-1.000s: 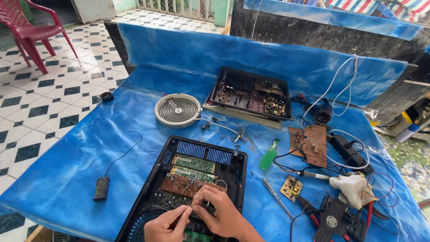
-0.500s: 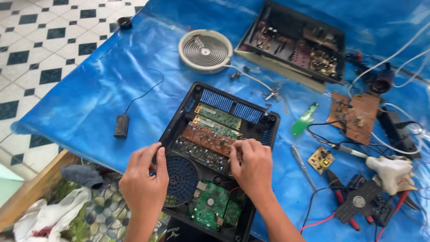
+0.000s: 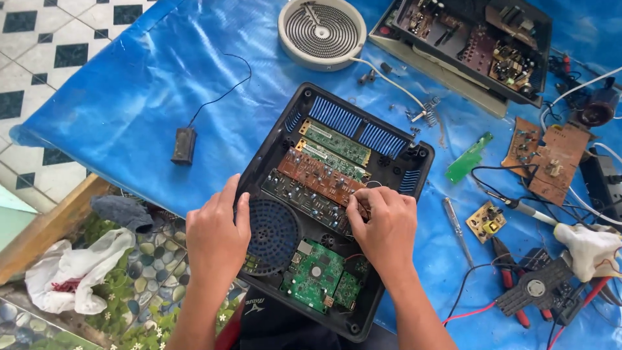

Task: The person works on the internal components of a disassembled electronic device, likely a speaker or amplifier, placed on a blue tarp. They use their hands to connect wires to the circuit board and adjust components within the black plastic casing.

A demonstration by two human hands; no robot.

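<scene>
An open black appliance casing (image 3: 402, 170) lies on the blue tarp, with green and brown circuit boards (image 3: 322, 174) and a round fan grille (image 3: 272, 234) inside. My left hand (image 3: 217, 236) rests on the casing's left edge beside the grille, fingers apart. My right hand (image 3: 382, 223) is curled over the brown board's right end, fingertips pinched at it; whether something small is held there is hidden.
A round heating coil (image 3: 321, 29) and a second opened unit (image 3: 476, 42) lie at the far edge. Loose boards (image 3: 547, 155), a green board (image 3: 468, 157), a screwdriver (image 3: 457, 227), pliers and wires lie right. A small black box (image 3: 184, 145) on a cord lies left.
The view has tilted down and moved closer. My hands shifted from the casing's near end to its left edge and the brown board.
</scene>
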